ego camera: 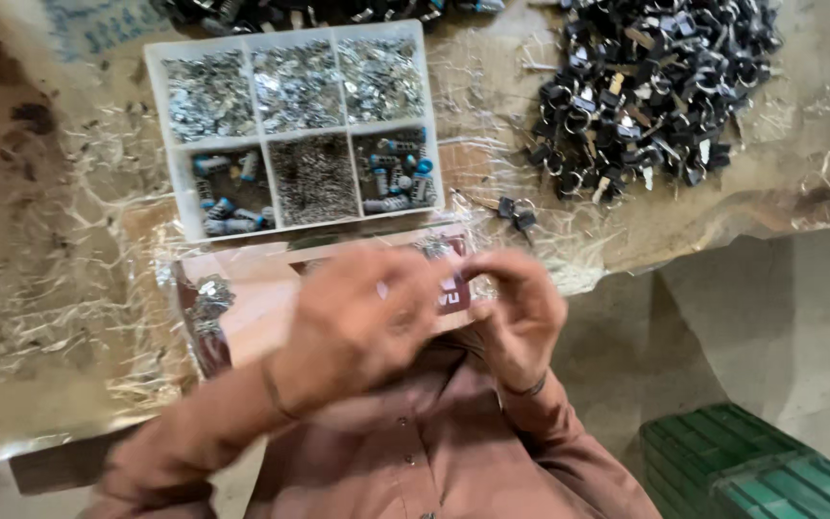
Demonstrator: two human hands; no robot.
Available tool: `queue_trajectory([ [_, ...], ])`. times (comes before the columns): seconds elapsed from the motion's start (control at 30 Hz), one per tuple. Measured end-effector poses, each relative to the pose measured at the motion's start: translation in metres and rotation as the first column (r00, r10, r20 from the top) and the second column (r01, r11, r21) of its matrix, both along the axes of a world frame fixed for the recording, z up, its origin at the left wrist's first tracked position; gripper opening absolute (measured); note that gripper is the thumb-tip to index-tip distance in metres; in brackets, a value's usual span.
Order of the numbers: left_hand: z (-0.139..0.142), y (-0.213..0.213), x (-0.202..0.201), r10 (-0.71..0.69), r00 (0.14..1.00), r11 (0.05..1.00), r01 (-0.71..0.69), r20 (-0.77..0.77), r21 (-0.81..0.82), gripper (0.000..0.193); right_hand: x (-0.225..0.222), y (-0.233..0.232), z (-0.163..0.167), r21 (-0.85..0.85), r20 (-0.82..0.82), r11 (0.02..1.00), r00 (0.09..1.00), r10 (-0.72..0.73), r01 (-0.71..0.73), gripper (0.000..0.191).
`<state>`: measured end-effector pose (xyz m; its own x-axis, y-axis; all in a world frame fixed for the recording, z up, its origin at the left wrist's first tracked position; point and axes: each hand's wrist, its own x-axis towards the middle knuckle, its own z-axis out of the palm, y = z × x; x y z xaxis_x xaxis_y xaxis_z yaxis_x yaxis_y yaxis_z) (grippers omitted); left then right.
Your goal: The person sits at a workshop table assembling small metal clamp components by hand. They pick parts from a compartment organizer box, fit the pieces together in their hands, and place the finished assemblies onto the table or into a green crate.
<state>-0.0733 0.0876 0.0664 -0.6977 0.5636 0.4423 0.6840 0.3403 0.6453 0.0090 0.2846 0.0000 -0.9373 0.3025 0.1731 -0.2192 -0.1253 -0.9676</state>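
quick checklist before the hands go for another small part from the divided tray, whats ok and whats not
1. Divided tray within reach, just beyond the hands: ok.
2. All six compartments stocked with small metal parts: ok.
3. Left hand free: cannot tell, blurred, fingers curled.
4. Right hand free: cannot tell, fingertips pinched together, any part hidden.
5. Pile of black keyring pieces kept apart from the tray: ok.
6. Stray black piece on the plastic sheet beside the tray: not ok.

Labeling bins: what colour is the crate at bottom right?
Green crate, ribbed top; clearest in the head view.
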Motion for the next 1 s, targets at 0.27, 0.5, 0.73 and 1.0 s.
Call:
queue_trajectory([
  [0.27, -0.006, -0.024, 0.007, -0.002, 0.977, 0.984, -0.037, 0.213, 0.177, 0.046, -0.030, -0.017, 0.003, -0.121, 0.198, 0.972, 0.955, 0.221, -0.200, 0.021],
  [0.5, -0.024, -0.058, -0.027, 0.330, 0.923, 0.912, -0.366, 0.195, 0.185, 0.045, -0.124, -0.050, 0.038, 0.777, -0.037, 0.624, 0.984, 0.176, -0.083, 0.024],
  [0.73, -0.038, -0.069, -0.053, 0.445, 0.876, 0.885, -0.462, 0.187, 0.059, 0.045, -0.177, -0.087, 0.032, 0.983, -0.003, 0.176, 0.950, 0.314, -0.055, 0.020],
  [1.0, -0.046, -0.074, -0.061, 0.451, 0.875, 0.876, -0.472, 0.176, 0.101, 0.044, -0.164, -0.080, 0.039, 0.805, 0.035, 0.569, 0.971, 0.236, -0.167, 0.016],
])
